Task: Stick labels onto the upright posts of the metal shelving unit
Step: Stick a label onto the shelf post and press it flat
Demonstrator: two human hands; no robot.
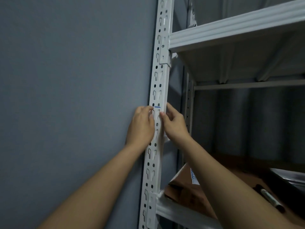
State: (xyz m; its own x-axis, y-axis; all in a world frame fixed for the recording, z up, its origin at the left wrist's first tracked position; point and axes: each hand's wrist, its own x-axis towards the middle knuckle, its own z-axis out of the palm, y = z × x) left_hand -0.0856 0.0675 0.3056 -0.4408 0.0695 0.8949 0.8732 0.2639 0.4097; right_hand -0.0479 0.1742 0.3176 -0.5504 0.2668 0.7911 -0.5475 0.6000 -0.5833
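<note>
A white slotted upright post (160,76) of the metal shelving unit runs from top to bottom at the centre. A pale label (157,113) with a blue line along its top edge lies flat on the post's face at mid-height. My left hand (142,124) is at the post's left side, its fingertips touching the label's left edge. My right hand (173,123) is at the post's right side. Its thumb presses the label's right edge and its index finger lies along the post's side.
A grey wall (74,96) fills the left. White shelf beams (231,32) join the post above and below (181,214). On the lower shelf lie a brown cardboard piece (186,190), a marker pen (272,202) and a dark object (290,177).
</note>
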